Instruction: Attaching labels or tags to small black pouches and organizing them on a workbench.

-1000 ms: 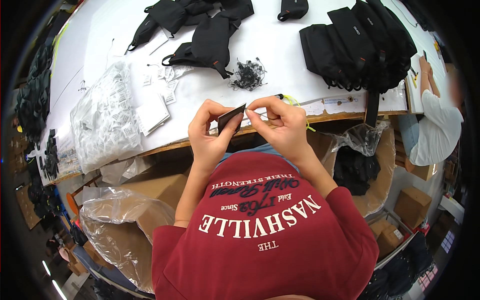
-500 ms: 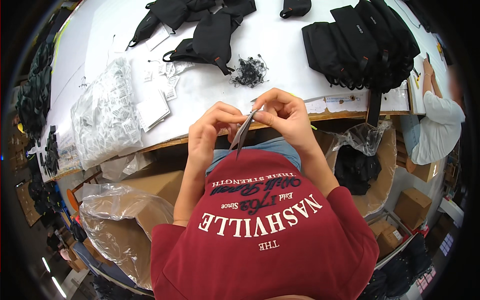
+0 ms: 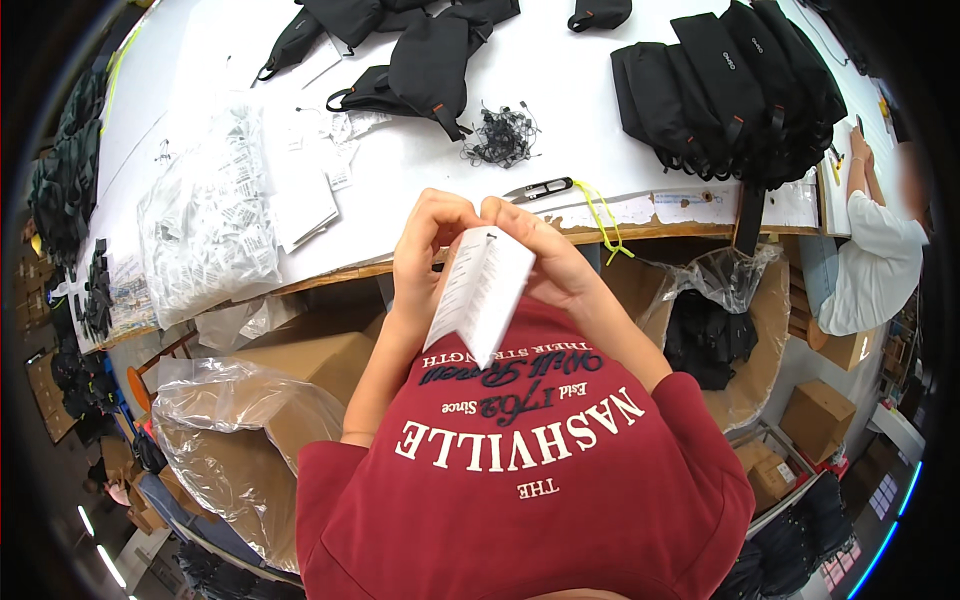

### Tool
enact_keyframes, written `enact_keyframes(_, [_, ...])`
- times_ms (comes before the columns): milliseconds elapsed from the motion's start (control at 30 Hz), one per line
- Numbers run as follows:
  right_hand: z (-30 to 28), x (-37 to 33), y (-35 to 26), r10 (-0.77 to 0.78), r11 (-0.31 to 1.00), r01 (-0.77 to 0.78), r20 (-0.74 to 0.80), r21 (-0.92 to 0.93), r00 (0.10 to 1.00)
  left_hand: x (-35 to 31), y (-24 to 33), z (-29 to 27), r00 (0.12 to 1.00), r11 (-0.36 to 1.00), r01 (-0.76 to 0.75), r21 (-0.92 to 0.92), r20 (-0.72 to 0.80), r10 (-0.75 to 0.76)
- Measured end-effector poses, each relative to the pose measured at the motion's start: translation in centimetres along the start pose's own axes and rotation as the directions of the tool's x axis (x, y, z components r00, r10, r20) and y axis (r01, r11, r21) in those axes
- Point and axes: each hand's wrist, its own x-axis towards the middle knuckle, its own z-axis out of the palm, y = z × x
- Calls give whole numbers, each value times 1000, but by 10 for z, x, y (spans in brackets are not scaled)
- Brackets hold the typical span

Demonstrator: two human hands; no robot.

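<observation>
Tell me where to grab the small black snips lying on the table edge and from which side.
Grip the snips across their black handle, coming from above. They lie flat near the table edge, blades pointing left, yellow cord trailing right; nothing covers the handle.

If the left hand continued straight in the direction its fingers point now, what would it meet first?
The left hand points toward the right hand, so probably the white folded tag they hold together, then those fingers; depth is unclear.

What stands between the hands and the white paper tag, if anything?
Nothing visible does. Both the left hand and the right hand already touch the white paper tag, pinching its top edge in front of the red shirt. The thread snips lie apart on the white table.
</observation>
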Motion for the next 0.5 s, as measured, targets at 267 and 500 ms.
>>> enact_keyframes(267, [11, 2, -15, 47, 981, -59, -68, -186, 997, 6, -3, 4, 998, 998, 45, -35, -39, -47])
enact_keyframes(500, [-1, -2, -30, -1, 928, -97, -262, -360, 965, 30, -62, -6, 937, 956, 286, -63, -191, -293])
